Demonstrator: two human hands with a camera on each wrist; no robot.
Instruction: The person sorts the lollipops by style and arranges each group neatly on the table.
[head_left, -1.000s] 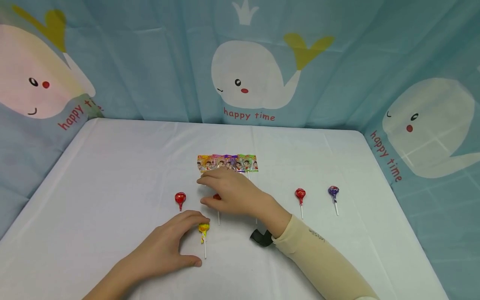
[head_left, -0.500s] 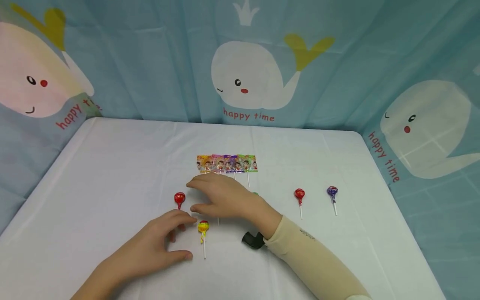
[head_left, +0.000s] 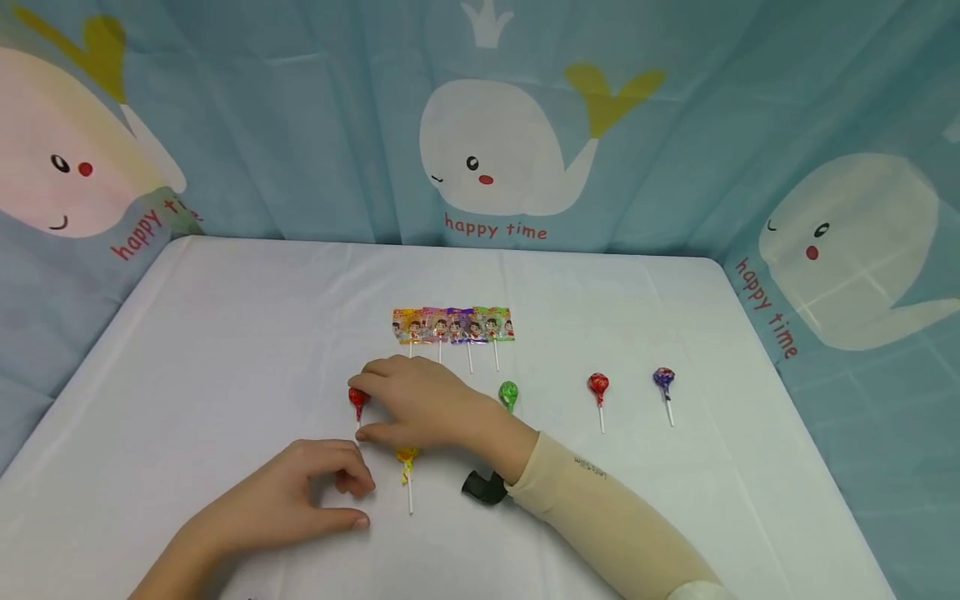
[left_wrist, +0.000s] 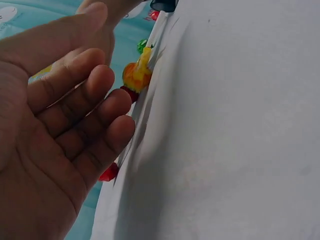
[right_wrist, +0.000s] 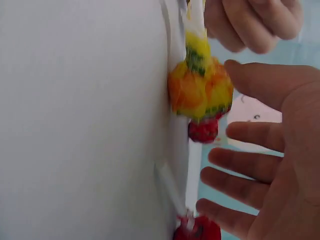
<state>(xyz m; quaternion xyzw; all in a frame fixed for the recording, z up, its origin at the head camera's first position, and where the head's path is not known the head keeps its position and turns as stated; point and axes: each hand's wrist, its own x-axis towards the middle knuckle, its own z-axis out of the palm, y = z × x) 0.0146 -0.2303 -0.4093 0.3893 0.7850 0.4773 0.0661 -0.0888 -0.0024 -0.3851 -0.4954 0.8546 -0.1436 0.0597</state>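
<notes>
In the head view, my right hand is spread over the table, its fingertips right at a red lollipop. The right wrist view shows those fingers extended and gripping nothing, with a second red lollipop below them that the hand hides in the head view. A yellow-orange lollipop lies between the hands, stick toward me. Left of it, my left hand hovers with fingers bent loosely and thumb apart. Nothing sits in its palm in the left wrist view, where the yellow-orange lollipop appears beyond the fingertips.
Several flat wrapped lollipops form an overlapping row at the back. A green lollipop lies beside the right forearm, partly covered. Farther right are a red lollipop and a purple one. A black curved piece shows at the right wrist.
My right hand has moved left, from over the middle red lollipop to the left one, uncovering the green lollipop. My left hand has drawn back left from the yellow-orange lollipop, its fingers more bent.
</notes>
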